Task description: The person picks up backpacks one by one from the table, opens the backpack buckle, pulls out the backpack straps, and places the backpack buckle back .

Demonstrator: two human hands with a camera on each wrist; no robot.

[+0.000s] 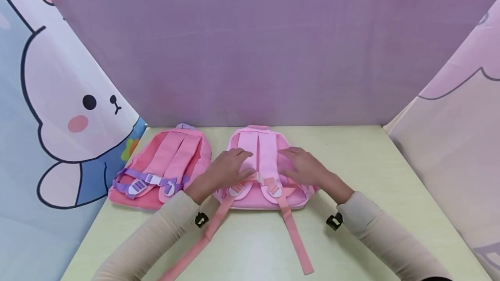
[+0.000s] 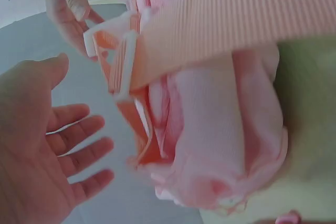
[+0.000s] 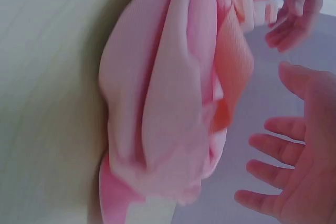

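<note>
A light pink backpack (image 1: pixel 267 153) lies flat on the table with its shoulder straps facing up. My left hand (image 1: pixel 225 168) hovers over its left side, fingers spread and relaxed. Over its right side hangs my right hand (image 1: pixel 306 166), likewise with spread fingers. Both palms face inward, and both wrist views show a gap between fingers and bag. Peach webbing and a white buckle (image 1: pixel 258 177) cross between the shoulder straps. Two long webbing tails, a left tail (image 1: pixel 195 248) and a right tail (image 1: pixel 295 235), trail from white adjusters toward the front.
Close on the left lies a coral pink backpack (image 1: pixel 179 151) with purple webbing and a fastened white buckle (image 1: pixel 153 179). The pale table (image 1: pixel 359 159) is bounded by a purple back panel (image 1: pixel 254 47) and printed side panels, a rabbit (image 1: pixel 62 90) on the left one.
</note>
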